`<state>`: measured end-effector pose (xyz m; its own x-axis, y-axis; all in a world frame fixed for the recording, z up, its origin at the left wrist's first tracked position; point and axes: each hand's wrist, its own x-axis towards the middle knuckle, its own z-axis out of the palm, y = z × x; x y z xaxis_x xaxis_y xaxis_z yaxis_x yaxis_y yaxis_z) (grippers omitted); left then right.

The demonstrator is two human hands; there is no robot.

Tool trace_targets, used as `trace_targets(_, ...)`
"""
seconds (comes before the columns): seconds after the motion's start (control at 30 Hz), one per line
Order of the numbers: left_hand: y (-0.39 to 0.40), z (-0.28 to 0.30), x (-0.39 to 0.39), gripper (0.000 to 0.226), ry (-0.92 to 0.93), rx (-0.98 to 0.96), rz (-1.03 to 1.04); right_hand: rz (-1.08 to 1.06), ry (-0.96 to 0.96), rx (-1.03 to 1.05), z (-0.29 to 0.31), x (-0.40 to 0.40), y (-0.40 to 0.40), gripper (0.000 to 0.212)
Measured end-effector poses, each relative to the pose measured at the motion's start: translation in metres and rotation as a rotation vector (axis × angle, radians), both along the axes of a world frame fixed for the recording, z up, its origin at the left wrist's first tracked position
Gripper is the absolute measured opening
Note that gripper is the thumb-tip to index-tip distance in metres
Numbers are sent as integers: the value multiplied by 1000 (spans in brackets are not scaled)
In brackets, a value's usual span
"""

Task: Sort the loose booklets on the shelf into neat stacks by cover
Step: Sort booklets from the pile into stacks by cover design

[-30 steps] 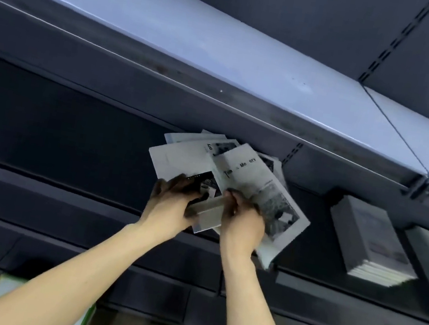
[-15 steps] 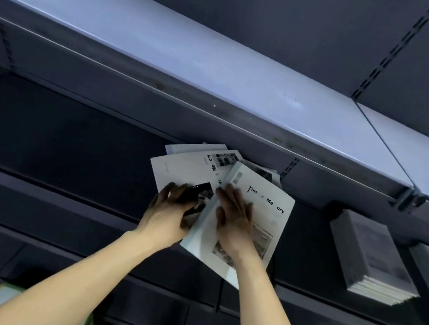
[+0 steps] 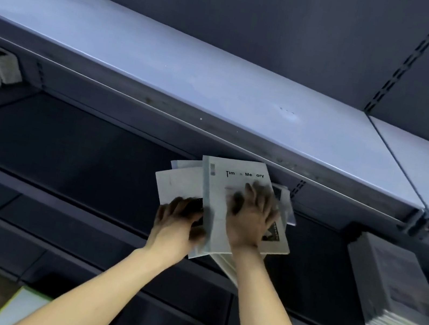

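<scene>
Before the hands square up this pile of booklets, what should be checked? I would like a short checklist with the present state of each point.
1. Top booklet lies flat under right hand: ok.
2. Left hand steadies the pile's left side: ok.
3. Booklets under it aligned: not ok, fanned out.
4. All covers match: cannot tell, mostly hidden.
5. Neat stack at right keeps apart from the pile: ok.
</scene>
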<state>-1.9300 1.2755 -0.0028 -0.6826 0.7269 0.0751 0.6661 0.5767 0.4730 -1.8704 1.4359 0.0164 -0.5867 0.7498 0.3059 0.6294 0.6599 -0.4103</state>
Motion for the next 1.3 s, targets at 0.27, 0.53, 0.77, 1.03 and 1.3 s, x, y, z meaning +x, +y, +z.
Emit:
trace_targets(0.27, 14, 5, -1, 65, 90, -50, -40, -304, -69, -504, 6, 78, 43, 96)
trace_targets(0.53, 30, 21, 0, 68, 41, -162, -151, -367, 262, -592, 22, 115, 58, 42)
trace_targets(0.77, 47, 15, 10, 58, 147, -109, -176, -516, 775, -1135, 29, 134, 53, 14)
trace_targets(1.03, 36, 19, 25, 48, 259, 133, -153, -417, 814, -1138, 28, 129, 41, 24)
trace_targets(1.3, 19, 8, 15, 23, 50, 352, -56, -334, 656, -989, 20, 123, 26, 20)
